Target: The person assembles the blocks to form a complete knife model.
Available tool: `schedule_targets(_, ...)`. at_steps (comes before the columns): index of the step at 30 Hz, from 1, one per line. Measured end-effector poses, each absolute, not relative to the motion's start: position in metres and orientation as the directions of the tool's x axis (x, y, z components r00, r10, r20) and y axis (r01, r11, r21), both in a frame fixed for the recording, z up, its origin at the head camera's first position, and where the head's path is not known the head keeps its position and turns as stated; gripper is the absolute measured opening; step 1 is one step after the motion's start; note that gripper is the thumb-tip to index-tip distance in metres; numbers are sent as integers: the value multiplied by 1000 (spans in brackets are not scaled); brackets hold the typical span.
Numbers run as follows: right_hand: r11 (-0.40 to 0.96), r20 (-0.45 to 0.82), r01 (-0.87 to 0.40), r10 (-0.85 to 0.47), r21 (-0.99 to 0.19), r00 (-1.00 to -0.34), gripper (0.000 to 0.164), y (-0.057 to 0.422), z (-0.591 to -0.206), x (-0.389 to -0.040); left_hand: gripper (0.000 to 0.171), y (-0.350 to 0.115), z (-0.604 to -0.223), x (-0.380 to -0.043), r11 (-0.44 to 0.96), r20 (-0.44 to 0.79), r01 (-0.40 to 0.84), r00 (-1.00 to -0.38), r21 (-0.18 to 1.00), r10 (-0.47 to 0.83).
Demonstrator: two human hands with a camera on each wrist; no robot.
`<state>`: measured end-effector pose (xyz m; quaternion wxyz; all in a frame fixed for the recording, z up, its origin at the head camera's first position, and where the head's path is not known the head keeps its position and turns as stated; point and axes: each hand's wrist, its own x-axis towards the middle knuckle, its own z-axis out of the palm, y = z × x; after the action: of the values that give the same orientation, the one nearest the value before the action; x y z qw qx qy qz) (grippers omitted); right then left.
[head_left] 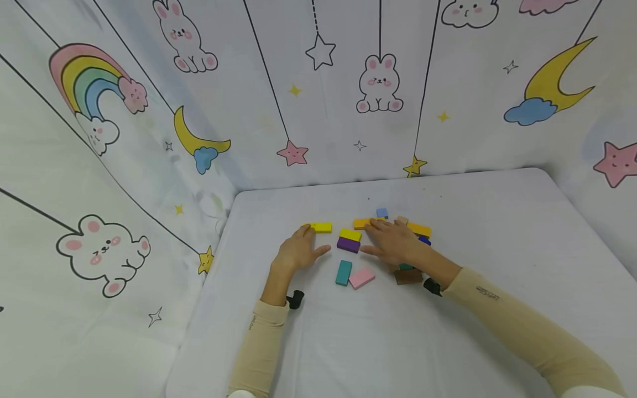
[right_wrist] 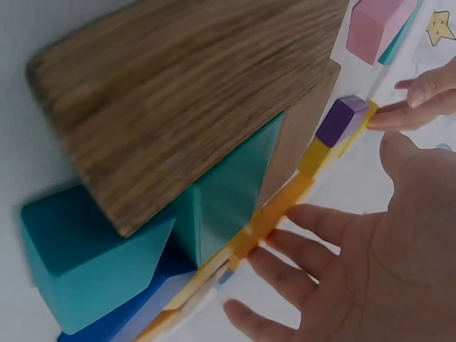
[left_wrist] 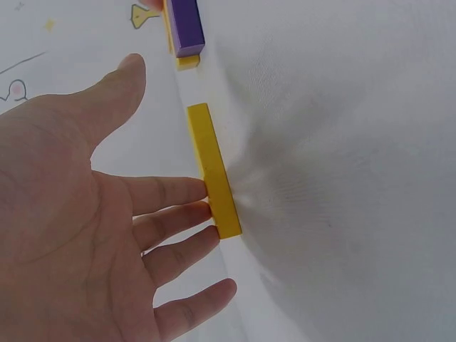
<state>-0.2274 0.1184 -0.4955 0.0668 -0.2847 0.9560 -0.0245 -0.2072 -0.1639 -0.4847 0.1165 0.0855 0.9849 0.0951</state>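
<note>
My left hand (head_left: 297,253) touches a long yellow block (head_left: 323,228) with straight fingertips, its thumb spread away. In the left wrist view those fingertips meet the side of the yellow block (left_wrist: 214,171). My right hand (head_left: 393,243) lies over the right group of blocks, fingers extended. Its fingertips rest against an orange block (head_left: 362,224), also visible as an orange block (right_wrist: 278,211) in the right wrist view. Between the hands sit a purple block (head_left: 348,245) and a shorter-looking yellow block (head_left: 350,234). The right hand partly hides the blocks beneath it.
Nearer the front lie a teal block (head_left: 343,273) and a pink block (head_left: 362,277). A brown wooden block (head_left: 408,277) is below the right wrist. Another orange block (head_left: 420,230), a tan block (head_left: 401,220) and a light blue block (head_left: 381,213) lie farther back on the white table (head_left: 348,342).
</note>
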Motion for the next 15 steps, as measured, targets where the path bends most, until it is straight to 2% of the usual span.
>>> schedule_targets(15, 835, -152, -531, -548, -143, -822, 82, 101, -491, -228, 87, -161, -488, -216, 965, -207, 145, -960, 220, 191)
